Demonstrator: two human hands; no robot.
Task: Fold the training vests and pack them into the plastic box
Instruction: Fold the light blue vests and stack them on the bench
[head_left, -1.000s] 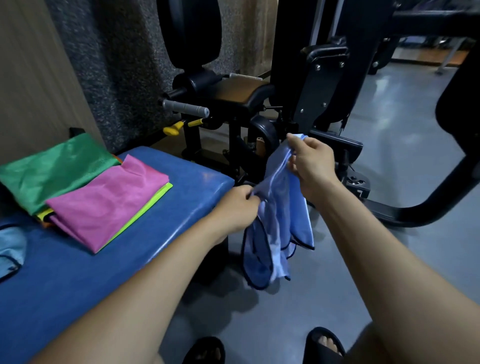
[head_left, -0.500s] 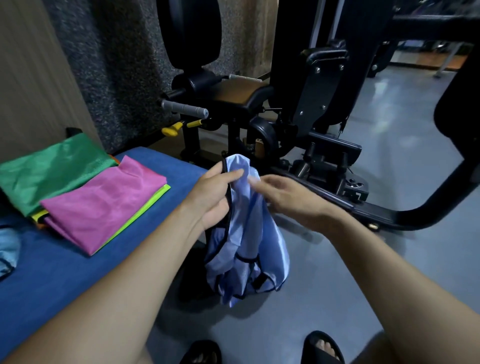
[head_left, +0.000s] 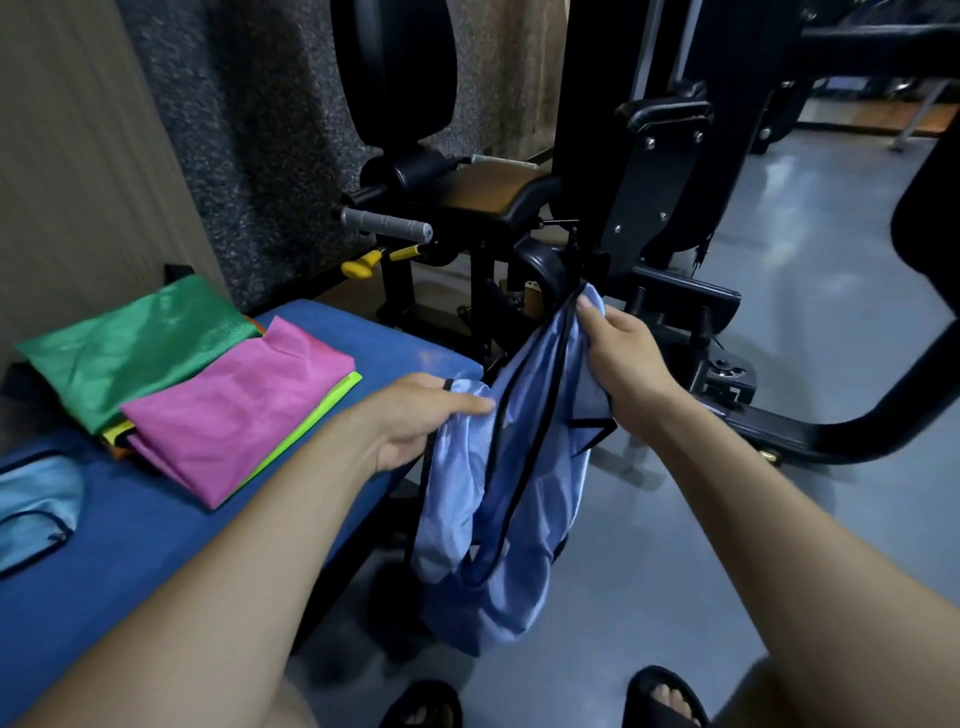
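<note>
While both hands grip it, a light-blue vest (head_left: 498, 499) hangs beside the blue table (head_left: 130, 545).
Left hand (head_left: 415, 415) and right hand (head_left: 623, 358) pinch its top; grey gym floor (head_left: 727, 519) below.

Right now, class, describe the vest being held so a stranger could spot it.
Start at the blue padded bench. Just past its right edge, the left hand and right hand grip a vest. Unlike the folded stack, it hangs unfolded, pale blue with black trim.
</note>
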